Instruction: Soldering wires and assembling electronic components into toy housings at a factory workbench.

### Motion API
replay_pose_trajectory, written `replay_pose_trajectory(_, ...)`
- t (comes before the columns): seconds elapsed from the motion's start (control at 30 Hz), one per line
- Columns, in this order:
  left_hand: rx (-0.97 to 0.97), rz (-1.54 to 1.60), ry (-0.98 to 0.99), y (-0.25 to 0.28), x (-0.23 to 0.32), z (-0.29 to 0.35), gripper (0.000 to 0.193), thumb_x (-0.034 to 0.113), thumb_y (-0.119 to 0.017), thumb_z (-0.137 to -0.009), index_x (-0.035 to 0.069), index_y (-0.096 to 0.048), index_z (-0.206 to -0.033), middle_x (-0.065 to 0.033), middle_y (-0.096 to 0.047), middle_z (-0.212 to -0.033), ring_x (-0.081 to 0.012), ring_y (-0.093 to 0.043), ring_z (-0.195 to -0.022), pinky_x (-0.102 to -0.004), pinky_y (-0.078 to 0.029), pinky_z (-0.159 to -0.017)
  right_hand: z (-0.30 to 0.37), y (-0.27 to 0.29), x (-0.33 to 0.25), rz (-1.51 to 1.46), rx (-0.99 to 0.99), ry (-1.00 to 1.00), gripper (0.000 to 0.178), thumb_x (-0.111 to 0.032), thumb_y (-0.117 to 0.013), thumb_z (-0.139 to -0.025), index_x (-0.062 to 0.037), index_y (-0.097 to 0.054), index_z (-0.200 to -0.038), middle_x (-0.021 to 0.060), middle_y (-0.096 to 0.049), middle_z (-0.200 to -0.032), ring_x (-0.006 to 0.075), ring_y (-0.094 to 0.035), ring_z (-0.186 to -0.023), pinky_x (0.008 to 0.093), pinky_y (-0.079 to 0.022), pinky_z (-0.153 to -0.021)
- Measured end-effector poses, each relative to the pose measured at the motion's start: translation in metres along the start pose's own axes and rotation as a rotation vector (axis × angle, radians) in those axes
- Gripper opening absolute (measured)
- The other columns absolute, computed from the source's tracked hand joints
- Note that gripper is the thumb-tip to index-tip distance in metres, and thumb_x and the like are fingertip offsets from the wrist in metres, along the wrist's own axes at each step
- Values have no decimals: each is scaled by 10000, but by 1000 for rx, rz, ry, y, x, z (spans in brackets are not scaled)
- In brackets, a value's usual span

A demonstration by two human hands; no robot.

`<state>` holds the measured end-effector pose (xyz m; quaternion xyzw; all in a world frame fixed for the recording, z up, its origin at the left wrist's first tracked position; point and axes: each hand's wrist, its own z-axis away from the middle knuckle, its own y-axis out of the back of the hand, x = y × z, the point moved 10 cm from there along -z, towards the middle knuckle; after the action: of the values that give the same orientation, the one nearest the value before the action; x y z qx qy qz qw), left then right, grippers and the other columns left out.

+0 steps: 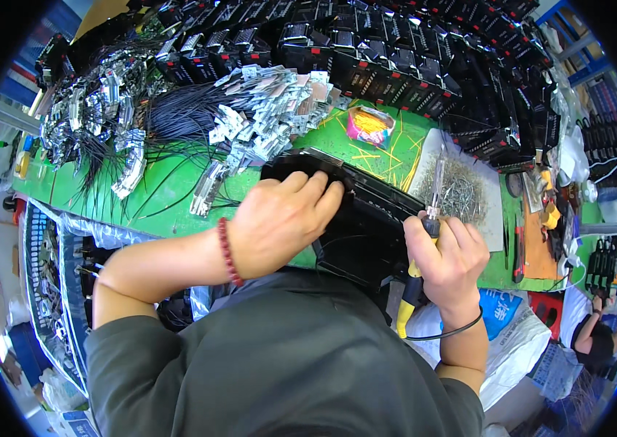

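Note:
My left hand (283, 218), with a red bead bracelet at the wrist, grips the upper edge of a black housing (359, 251). Its fingers curl over that edge. The housing stands tilted between my body and the green bench, its lower part partly hidden by my shirt. In my closed right hand (448, 258) is a corded yellow-and-black hand tool (412, 295) with a slender, clear-looking shaft pointing up and away. That shaft rises beside the housing's right end, in front of a heap of small metal pieces (457, 191) on a white board (494, 231). Its exact kind cannot be told.
Stacked black housings (396, 62) line the back. Silvery plates (279, 98) and black wires (184, 113) pile up at left. A small box (370, 125) of yellow sticks stands mid-bench. Hand tools (518, 247) lie at right; another person (603, 328) works far right.

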<state>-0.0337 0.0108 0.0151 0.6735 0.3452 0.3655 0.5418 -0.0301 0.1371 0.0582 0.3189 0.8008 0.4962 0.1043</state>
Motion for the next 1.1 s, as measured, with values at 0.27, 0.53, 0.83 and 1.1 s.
replay_pose_trajectory(0.27,425,510,-57,1,-1,8,205,-8,-685,-695,22,-634,-892,-109,-648,-898,-295,-636,-901,-415,-509,-850,-21,-21,52,-58,249,74,235,-73,-672,-683,-141,-654,-908,62,-668,-858,221,-642,-723,309,-498,-544)
replay_pose_trajectory(0.53,269,387,45,-50,-10,-4,183,25,-678,-738,45,-649,-918,-85,-595,-806,-276,-601,-801,-450,-472,-897,-70,-94,66,-192,297,306,212,-73,-654,-721,-155,-611,-913,60,-666,-953,219,-648,-837,296,-545,-596)
replay_pose_trajectory(0.83,150,490,69,-82,2,-14,164,52,-682,-743,43,-648,-903,-93,-577,-799,-292,-580,-773,-398,-469,-708,-34,-92,84,-421,296,3,390,42,-706,-696,-121,-598,-1034,136,-604,-1217,299,-610,-1066,360,-521,-826)
replay_pose_trajectory(1.1,278,650,167,-71,-14,-16,219,-24,-669,-727,40,-660,-936,-85,-575,-810,-285,-581,-783,-377,-479,-706,78,-134,14,-761,45,-533,383,-68,-805,-655,-88,-574,-959,72,-599,-756,246,-573,-639,350,-449,-572)
